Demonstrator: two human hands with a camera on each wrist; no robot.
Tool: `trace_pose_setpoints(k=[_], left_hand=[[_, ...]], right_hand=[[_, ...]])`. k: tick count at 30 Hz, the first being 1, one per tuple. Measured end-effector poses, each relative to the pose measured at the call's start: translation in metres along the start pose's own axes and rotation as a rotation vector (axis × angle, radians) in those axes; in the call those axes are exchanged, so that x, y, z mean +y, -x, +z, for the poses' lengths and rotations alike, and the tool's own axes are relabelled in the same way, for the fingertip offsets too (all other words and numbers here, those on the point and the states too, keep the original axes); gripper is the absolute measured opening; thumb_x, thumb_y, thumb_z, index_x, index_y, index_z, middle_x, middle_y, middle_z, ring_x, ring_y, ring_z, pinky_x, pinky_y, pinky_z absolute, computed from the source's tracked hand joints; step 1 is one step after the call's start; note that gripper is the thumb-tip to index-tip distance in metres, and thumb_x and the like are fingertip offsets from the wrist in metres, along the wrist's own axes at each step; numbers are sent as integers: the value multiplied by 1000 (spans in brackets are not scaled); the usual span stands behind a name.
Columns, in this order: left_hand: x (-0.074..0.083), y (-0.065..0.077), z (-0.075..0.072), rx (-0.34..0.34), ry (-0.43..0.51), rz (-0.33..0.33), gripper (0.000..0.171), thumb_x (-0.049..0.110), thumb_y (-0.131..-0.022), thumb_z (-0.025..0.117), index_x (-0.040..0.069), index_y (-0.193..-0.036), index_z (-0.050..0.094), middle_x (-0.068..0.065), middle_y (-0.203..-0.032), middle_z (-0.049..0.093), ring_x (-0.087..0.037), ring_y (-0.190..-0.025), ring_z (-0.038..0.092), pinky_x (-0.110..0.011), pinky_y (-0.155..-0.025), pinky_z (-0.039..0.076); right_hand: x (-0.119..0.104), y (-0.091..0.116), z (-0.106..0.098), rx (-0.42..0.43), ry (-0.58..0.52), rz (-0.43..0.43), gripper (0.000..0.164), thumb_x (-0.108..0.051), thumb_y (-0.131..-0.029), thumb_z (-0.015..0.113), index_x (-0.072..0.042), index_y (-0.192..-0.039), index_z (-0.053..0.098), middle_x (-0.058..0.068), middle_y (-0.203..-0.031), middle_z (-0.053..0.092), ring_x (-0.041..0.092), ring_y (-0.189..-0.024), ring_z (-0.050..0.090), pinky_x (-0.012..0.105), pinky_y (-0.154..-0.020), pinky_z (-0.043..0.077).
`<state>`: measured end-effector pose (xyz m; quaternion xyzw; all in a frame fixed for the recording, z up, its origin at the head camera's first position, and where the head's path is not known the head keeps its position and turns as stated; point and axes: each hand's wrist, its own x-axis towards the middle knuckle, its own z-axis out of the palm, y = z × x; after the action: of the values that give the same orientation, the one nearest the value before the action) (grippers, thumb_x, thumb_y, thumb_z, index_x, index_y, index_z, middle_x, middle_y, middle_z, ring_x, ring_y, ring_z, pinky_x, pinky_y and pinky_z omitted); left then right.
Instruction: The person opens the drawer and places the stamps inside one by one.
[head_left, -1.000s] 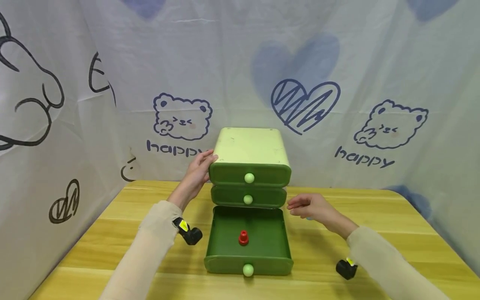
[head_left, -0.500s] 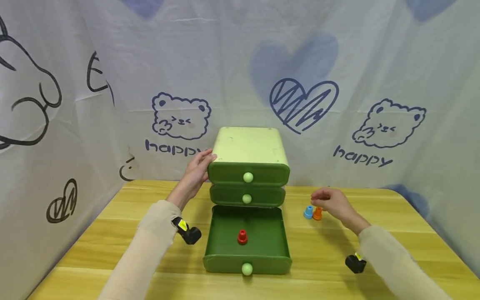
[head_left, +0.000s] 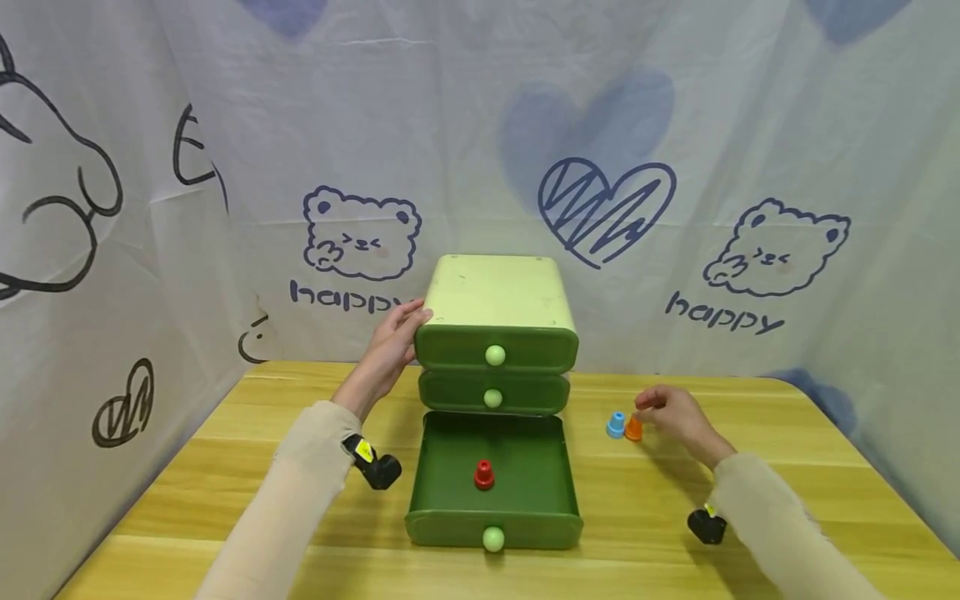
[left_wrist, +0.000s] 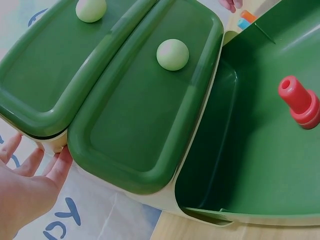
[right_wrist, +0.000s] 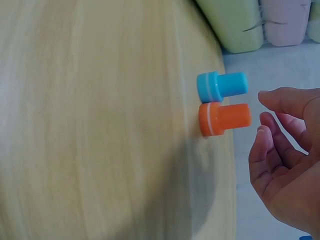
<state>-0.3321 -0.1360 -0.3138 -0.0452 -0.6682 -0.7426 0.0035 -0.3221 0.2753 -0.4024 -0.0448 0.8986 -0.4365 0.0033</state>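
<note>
A cream cabinet (head_left: 498,292) with green drawer fronts stands mid-table. Its bottom drawer (head_left: 442,467) is pulled out, and a red stepped peg (head_left: 484,475) stands upright inside. My left hand (head_left: 390,342) rests against the cabinet's upper left side, fingers extended along it in the left wrist view. To the cabinet's right, a blue stepped peg (right_wrist: 220,86) and an orange stepped peg (right_wrist: 225,118) stand side by side. My right hand (right_wrist: 287,170) hovers just over the orange peg, fingers loosely bent, thumb apart from them. A gap shows between fingertips and pegs in the right wrist view.
The wooden table (head_left: 750,500) spreads around the cabinet. Behind it hangs a white printed cloth (head_left: 480,125). The top drawer (head_left: 450,348) and middle drawer (head_left: 450,392) are pushed in. Round pale green knobs, such as the bottom one (head_left: 493,539), stick out in front.
My right hand has moved right, from beside the cabinet to above the orange peg, uncovering both pegs. It shifted only slightly in the last half second. My left hand has stayed put.
</note>
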Motion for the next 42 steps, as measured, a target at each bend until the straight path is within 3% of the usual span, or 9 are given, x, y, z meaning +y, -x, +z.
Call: trace_pose_setpoints(k=[4,9,16,24,42], left_hand=[[1,0,1,-3,-3,-1,60,26,-97,54,6,-149,31,-17,-144,34,-30,-126,43,-37,-101,44],[1,0,2,-1,-3,-4,61,25,-97,54,6,-150,30,-16,-148,32,-30,-128,41,-39,-103,42],[1,-1,2,3,7,-8,60,26,-96,55,7,-148,32,-14,-145,35,-29,-126,43,-38,-101,44],[0,-1,1,-3,4,-3,60,26,-96,54,7,-149,31,-17,-142,35,-29,-126,43,-39,-102,43],[1,2,0,-1,3,4,59,26,-97,54,7,-149,32,-18,-143,34,-31,-127,42,-40,-103,42]], right_hand=[[4,-1,1,4,28,15,24,-2,-84,70,11,-102,60,16,-93,64,24,-79,54,28,-63,49],[6,-1,3,-10,37,36,24,-2,-84,70,10,-103,61,18,-96,64,25,-80,56,31,-64,51],[12,-1,6,-34,54,10,20,0,-81,70,8,-99,64,14,-90,65,22,-75,54,29,-61,47],[22,-3,11,-53,34,33,22,1,-83,69,10,-102,62,14,-92,65,19,-72,55,30,-59,47],[23,-2,13,-54,-2,50,22,-1,-82,72,7,-101,63,13,-95,65,17,-71,53,27,-55,44]])
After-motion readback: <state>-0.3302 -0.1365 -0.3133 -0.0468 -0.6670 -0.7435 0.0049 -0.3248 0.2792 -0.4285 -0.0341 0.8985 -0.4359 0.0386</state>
